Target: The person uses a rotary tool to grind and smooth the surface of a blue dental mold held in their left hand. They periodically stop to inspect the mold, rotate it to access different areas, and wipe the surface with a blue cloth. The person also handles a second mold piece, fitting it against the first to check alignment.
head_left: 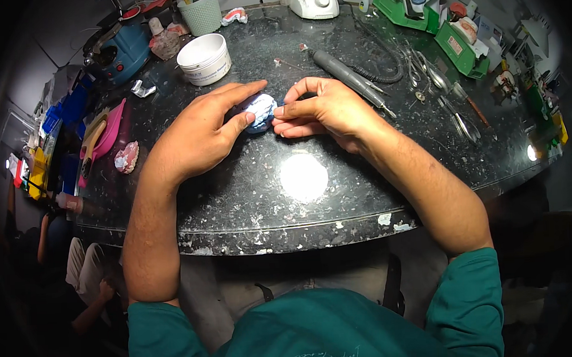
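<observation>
Over the middle of the dark worktop, my left hand (197, 128) is closed around a small blue-and-white dental model (259, 113), its thumb on the near side and its fingers over the far side. From the right, the thumb and forefinger of my right hand (321, 110) pinch the model's right edge. The other right fingers curve loosely below it. My fingers cover part of the model, so its underside and left end are hidden. I cannot tell whether a tiny piece sits in the right pinch.
Beyond my left hand stands a white tub (204, 61). A grey handpiece (345, 77) with a coiled cable lies to the right, near metal hand tools (452, 110) and green bins (459, 50). At left are a pink dental model (127, 158), a pink dustpan (110, 132) and a blue machine (118, 55).
</observation>
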{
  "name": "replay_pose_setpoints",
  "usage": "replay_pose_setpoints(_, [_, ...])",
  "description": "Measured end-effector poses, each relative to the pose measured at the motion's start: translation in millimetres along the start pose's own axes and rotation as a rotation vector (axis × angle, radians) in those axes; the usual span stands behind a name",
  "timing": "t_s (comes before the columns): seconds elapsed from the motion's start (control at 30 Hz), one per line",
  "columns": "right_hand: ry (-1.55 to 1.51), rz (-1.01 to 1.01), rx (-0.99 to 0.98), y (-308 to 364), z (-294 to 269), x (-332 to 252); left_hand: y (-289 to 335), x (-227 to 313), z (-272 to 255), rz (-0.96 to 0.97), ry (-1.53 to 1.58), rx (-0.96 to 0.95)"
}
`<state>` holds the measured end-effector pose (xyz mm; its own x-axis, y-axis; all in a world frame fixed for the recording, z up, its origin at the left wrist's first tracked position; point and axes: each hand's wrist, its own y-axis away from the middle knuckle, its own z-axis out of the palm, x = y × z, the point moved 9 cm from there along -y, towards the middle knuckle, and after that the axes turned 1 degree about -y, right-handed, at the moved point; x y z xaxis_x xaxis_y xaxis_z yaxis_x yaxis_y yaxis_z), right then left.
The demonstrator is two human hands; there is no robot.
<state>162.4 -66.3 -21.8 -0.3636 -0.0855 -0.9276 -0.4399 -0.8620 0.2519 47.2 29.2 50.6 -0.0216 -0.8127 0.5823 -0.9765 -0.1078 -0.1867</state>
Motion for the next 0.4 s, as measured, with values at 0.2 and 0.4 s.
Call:
replay_pose_setpoints(0.2, [0.021,-0.019,-0.013,-0.6,1.6,-0.4,-0.3,-1.0,2.1,-0.003,0.014,-0.008])
replay_pose_setpoints(0.4, [-0.004,-0.032,-0.040,-1.4,2.9,0.8,-1.3,-0.1,1.6,-0.011,0.030,0.002])
